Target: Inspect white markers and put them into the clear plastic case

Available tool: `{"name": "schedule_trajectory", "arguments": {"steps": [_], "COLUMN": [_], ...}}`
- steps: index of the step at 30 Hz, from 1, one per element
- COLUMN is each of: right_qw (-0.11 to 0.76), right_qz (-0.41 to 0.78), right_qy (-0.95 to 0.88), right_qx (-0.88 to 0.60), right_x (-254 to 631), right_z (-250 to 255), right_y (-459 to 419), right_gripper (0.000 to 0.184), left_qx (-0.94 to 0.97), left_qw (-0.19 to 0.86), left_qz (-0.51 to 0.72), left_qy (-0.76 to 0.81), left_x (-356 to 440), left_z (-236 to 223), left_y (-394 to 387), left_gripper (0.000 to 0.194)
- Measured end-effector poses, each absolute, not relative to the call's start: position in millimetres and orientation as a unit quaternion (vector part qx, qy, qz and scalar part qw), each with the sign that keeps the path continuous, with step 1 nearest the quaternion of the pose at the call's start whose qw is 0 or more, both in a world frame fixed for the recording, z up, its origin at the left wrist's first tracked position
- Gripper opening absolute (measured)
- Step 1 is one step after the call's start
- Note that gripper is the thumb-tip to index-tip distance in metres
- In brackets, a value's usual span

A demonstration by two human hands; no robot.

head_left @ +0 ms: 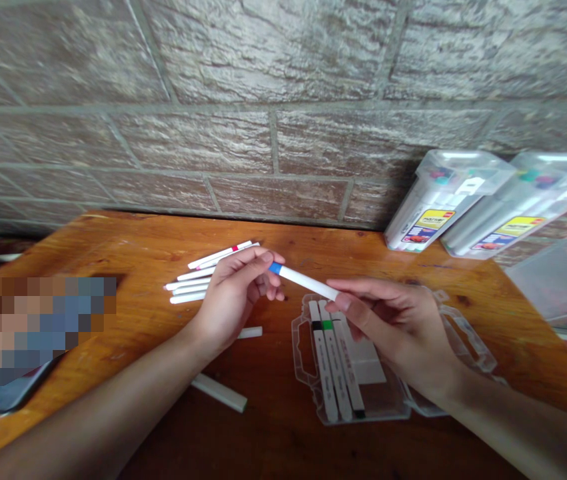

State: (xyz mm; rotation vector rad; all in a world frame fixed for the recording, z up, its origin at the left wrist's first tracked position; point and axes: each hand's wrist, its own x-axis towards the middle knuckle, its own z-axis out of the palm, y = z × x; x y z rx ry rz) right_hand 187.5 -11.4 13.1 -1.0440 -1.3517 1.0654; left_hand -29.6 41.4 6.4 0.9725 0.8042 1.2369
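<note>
Between my two hands, above the table, is a white marker with a blue band (pixel 308 283). The fingers of my left hand (pixel 236 290) pinch its blue end. My right hand (pixel 398 320) grips the opposite end between thumb and fingers. Below my right hand lies an opened clear plastic case (pixel 383 408), partly covered by that hand. Inside it several white markers (pixel 330 373) rest side by side, with black and green bands showing. Behind my left hand a group of loose white markers (pixel 188 283) lies on the wood, partly hidden by the hand.
Two upright clear marker boxes (pixel 426 207) with yellow labels lean near the brick wall (pixel 243 140) at the back right. Another white marker (pixel 220 392) lies on the wooden table (pixel 128 247) near my left forearm. A pixelated flat object (pixel 28 340) is at the left.
</note>
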Motion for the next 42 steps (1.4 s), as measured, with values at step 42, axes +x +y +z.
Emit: {"name": "schedule_trajectory", "arguments": {"steps": [42], "right_qw": [0.557], "right_qz": [0.499], "right_qy": [-0.511], "right_qx": [-0.424], "right_x": [190.6], "right_z": [8.1], "right_y": [-12.9], "right_gripper": [0.023], "left_qx": [0.400], "left_qw": [0.649], "left_qz": [0.542], "left_qy": [0.354], "left_x": [-30.7], "left_z": [4.4], "left_y": [41.9], "left_gripper": [0.016]}}
